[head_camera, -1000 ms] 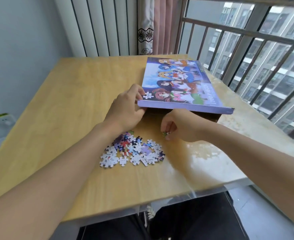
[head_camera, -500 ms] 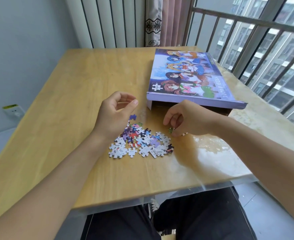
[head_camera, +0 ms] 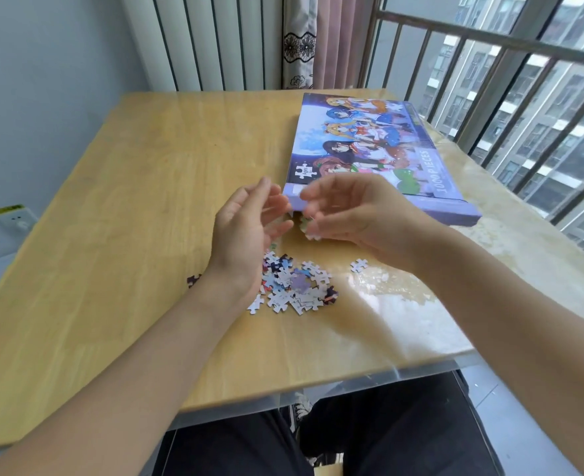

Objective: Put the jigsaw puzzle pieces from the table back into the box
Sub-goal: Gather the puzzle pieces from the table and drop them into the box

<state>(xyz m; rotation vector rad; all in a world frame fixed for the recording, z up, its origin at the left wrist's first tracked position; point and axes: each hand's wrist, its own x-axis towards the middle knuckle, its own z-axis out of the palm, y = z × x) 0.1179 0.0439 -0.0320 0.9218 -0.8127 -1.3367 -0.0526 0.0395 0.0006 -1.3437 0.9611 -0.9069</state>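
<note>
A pile of jigsaw pieces [head_camera: 294, 286] lies on the wooden table [head_camera: 112, 207] near its front edge. One loose piece [head_camera: 358, 265] sits just right of the pile, and a dark piece [head_camera: 193, 280] shows left of my left wrist. The purple puzzle box [head_camera: 369, 149], lid on and printed with cartoon figures, lies behind them. My left hand [head_camera: 249, 228] hovers above the pile, relaxed and cupped, palm facing right. My right hand [head_camera: 352, 211] is raised opposite it at the box's near left corner, curled fingertips holding a few small pieces [head_camera: 306, 224], blurred.
A railing and window [head_camera: 490, 97] run along the table's right side. Wall panels and a curtain [head_camera: 304, 39] stand behind the table, and a wall socket [head_camera: 12, 218] is low on the left. My legs in dark trousers are under the front edge.
Both hands rose off the table and met in front of the box's near left corner. My left hand opened into a cup. One piece now lies alone right of the pile.
</note>
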